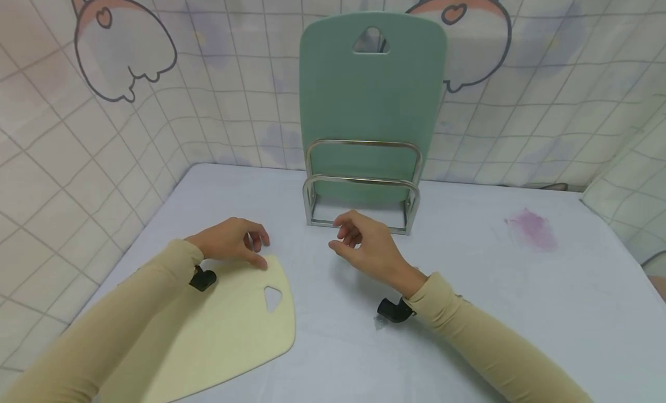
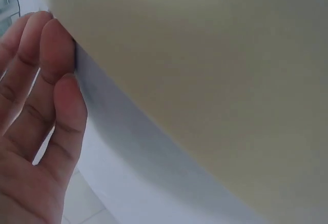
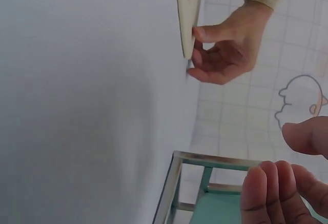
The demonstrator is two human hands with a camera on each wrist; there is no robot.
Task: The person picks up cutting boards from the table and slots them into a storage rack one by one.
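Head view: one cream cutting board (image 1: 234,328) lay on the bench (image 1: 468,247) to my left; my left hand (image 1: 231,240) was at its far corner, thumb (image 1: 255,260) on the upper face, fingers (image 1: 257,228) curled just past the edge. My right hand (image 1: 374,247), fingers loosely bent and holding nothing, was over the bench in front of one metal rack (image 1: 364,180), in which one green cutting board (image 1: 369,96) stood upright. Left wrist view: the cream cutting board's edge, slanting, my left fingers beside it, one tip seemingly touching; whether they had a true pinch I could not tell. Handling note: a thin, flat piece, I judged, called for fingertips worked beneath the edge with the thumb opposed above, then a gentle tilt, not a drag by the thumb alone. Right wrist view: left thumb against the board, fingertips low by its end; right fingers in the foreground, free, near the rack. Handling note: the board being broad, the right hand seemed best used to steady its near side.
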